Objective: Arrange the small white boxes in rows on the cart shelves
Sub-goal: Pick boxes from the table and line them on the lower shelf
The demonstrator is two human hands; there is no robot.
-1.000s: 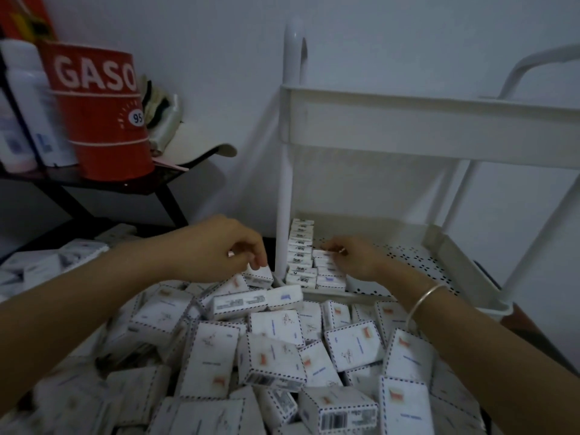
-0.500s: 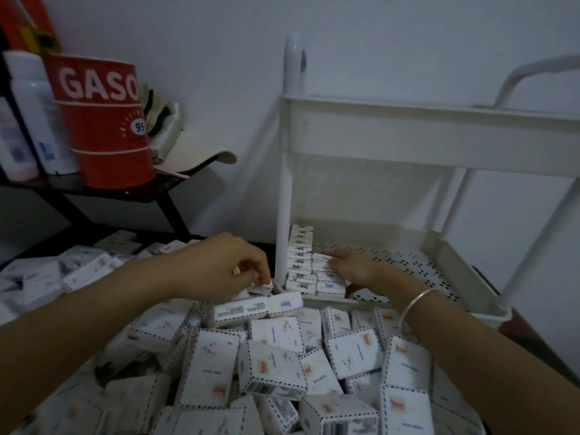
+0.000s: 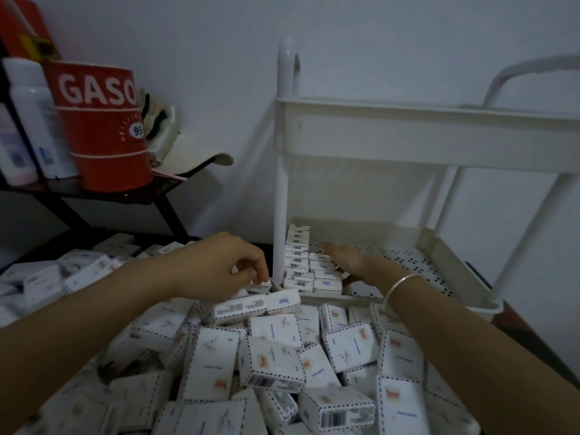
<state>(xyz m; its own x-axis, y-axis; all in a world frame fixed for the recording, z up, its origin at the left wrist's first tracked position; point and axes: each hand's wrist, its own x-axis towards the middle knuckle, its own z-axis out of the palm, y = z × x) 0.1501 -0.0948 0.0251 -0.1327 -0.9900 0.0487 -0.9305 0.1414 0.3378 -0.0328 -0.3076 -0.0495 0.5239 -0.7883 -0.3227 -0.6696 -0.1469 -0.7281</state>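
A heap of small white boxes [image 3: 273, 359] with dashed borders fills the foreground. On the lower shelf [image 3: 439, 265] of the white cart stand two rows of boxes [image 3: 298, 262] against its left end. My left hand [image 3: 219, 265] reaches over the heap beside the cart post, its fingertips pinching one small box [image 3: 260, 285]. Inside the shelf, my right hand [image 3: 354, 262] lies with straight fingers pressed against the right side of the second row; a silver bangle circles its wrist.
The cart's upper shelf [image 3: 439, 133] overhangs the lower one, with a white post [image 3: 281, 196] at the left corner. A red GASO can [image 3: 103, 127] and white bottles [image 3: 34, 120] stand on a dark rack at the left. A wall is behind.
My right hand has straightened its fingers and slid along the second row of boxes. The left hand has dropped slightly toward the box beside the post.
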